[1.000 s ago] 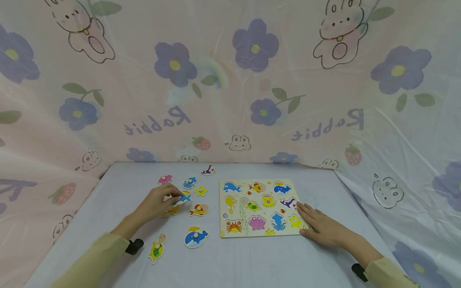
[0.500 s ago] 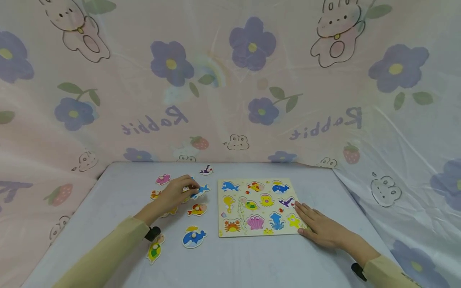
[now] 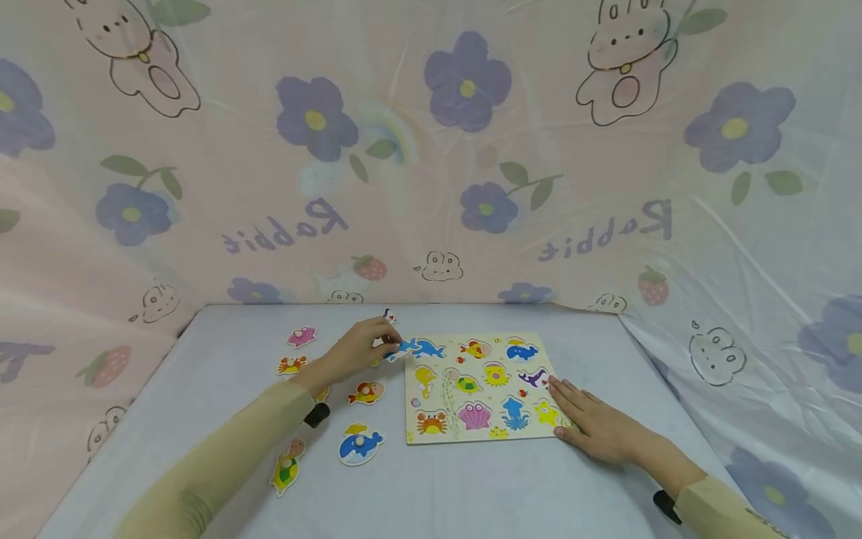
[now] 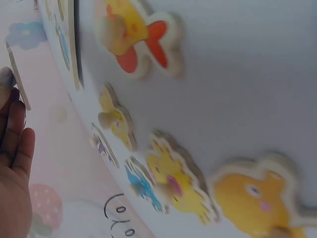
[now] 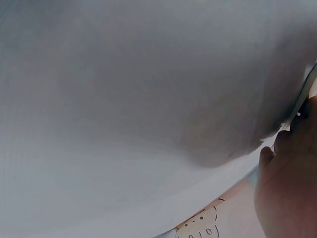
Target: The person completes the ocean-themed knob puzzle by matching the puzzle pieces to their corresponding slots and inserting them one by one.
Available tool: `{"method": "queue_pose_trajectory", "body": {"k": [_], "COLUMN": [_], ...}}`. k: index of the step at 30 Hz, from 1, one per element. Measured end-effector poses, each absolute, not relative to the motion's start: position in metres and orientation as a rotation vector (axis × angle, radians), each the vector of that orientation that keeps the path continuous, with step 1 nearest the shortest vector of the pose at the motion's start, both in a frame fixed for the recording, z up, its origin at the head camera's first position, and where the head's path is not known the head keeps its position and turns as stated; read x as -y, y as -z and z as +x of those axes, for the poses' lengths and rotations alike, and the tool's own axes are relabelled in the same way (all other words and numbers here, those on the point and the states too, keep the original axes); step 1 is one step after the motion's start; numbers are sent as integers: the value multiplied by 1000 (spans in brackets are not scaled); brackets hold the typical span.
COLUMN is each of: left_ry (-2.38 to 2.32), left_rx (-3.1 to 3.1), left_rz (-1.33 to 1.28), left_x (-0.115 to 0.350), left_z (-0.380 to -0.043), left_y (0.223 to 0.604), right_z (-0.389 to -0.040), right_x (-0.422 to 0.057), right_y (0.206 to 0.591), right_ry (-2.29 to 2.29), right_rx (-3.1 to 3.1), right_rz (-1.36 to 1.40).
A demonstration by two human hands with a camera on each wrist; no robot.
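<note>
My left hand (image 3: 367, 346) pinches a blue fish-shaped puzzle piece (image 3: 402, 349) over the upper left corner of the wooden puzzle board (image 3: 539, 433). The piece overlaps the board's printed blue fish in the head view. Seen from the left wrist, the held piece (image 4: 19, 74) appears edge-on at the fingertips. My right hand (image 3: 595, 421) lies flat with its fingers extended, the fingertips at the board's right edge. In the right wrist view that hand (image 5: 290, 183) shows dark at the right side, and the board is mostly hidden.
Left of the board lie loose knobbed pieces: a pink shell (image 3: 301, 337), a crab (image 3: 292, 364), a red-and-yellow fish (image 3: 366, 392), a blue whale (image 3: 361, 445) and a turtle (image 3: 288, 467). A star (image 4: 117, 119) and an octopus (image 4: 173, 181) show in the left wrist view. A patterned curtain (image 3: 404, 180) hangs behind.
My left hand has moved right with the blue fish-shaped piece, from among the loose pieces to the board's upper left corner. The right hand stays in place on the board.
</note>
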State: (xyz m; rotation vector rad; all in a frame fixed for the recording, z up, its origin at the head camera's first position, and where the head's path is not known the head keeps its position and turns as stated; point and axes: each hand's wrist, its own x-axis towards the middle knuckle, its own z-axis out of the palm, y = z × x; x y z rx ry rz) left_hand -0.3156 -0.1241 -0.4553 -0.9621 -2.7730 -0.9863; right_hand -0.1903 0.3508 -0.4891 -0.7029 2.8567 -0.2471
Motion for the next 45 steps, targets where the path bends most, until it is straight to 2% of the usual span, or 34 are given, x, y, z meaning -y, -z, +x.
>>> {"method": "queue_pose_trajectory", "body": {"k": [10, 23, 45], "left_ry": [893, 836, 717], "left_rx": [2773, 2910, 2977], "left_rz": [-1078, -995, -1045], "left_x": [96, 80, 62], "left_z": [-331, -341, -356], "left_y": [461, 462, 476], "right_z": [-189, -192, -192], "right_x": [-352, -349, -348], "right_y": [488, 489, 487], "right_ry": [259, 258, 270], "right_rx": [-2851, -2854, -2842], "right_rz": [-698, -702, -684]}}
